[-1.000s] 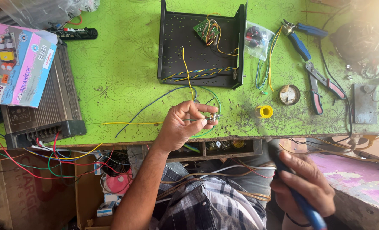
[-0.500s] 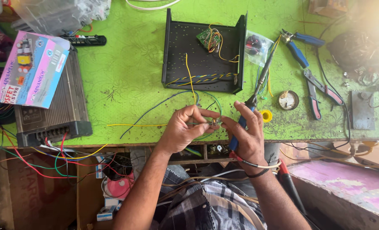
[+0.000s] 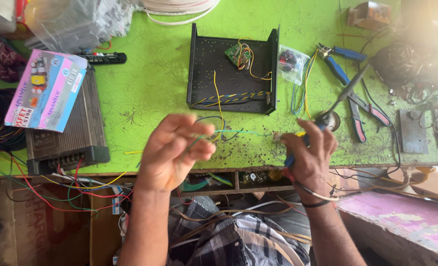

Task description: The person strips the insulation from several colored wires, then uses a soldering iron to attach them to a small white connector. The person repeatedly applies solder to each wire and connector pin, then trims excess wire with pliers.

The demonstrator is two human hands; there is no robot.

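Two hands at my green tabletop (image 3: 145, 93), left hand (image 3: 172, 152) pinching thin wires (image 3: 229, 133), right hand (image 3: 307, 152) gripping soldering iron (image 3: 344, 96), black chassis (image 3: 231, 74) beyond.

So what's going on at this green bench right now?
A person is working on electronics at a green bench. The left hand holds thin wires, green among them, that run toward an open black metal chassis with a small circuit board inside. The right hand grips a soldering iron, tip pointing up and away. Pliers, a finned amplifier and a pink box lie around.
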